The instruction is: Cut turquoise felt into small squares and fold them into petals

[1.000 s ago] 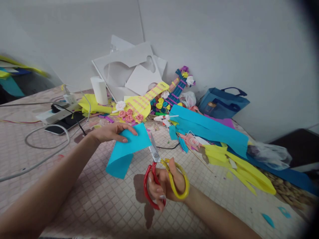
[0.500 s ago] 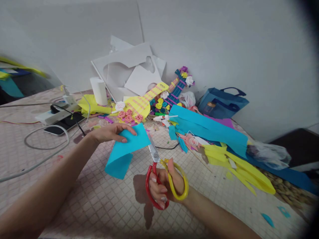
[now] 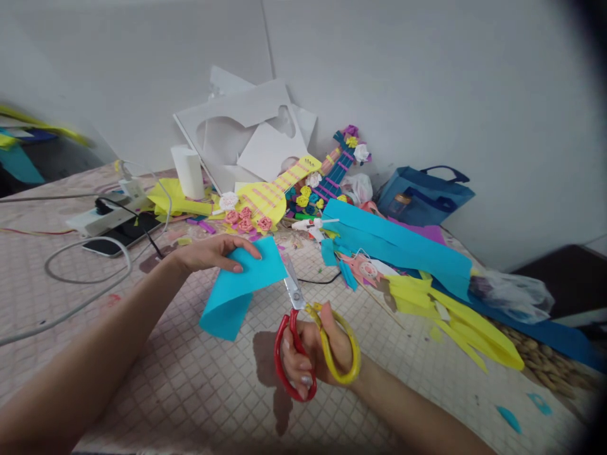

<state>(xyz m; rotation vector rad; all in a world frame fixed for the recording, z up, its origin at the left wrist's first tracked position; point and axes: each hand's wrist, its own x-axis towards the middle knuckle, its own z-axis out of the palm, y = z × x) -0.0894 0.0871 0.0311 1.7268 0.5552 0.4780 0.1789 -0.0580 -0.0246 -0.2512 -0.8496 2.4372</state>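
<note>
Between the thumb and fingers of my left hand (image 3: 215,253) is a piece of blue crepe paper (image 3: 258,272), its lower end curling under toward the table. My right hand (image 3: 315,354) grips a pair of scissors (image 3: 294,294) with one red and one yellow handle, fingers through the red loop and thumb through the yellow. The blades point up and away, beside the right edge of the blue paper. Whether the paper lies between the blades I cannot tell.
Behind my hands lie a yellow paper guitar (image 3: 265,199), a white glue gun (image 3: 308,224) and pink paper flowers (image 3: 245,220). To the right are a long blue paper strip (image 3: 398,243) and yellow paper (image 3: 455,316). A phone (image 3: 123,235), power strip (image 3: 95,218) and cables (image 3: 90,278) occupy the left.
The scissor handles have spread slightly, with the red loop shifting a little left. My left hand and the blue paper have hardly moved.
</note>
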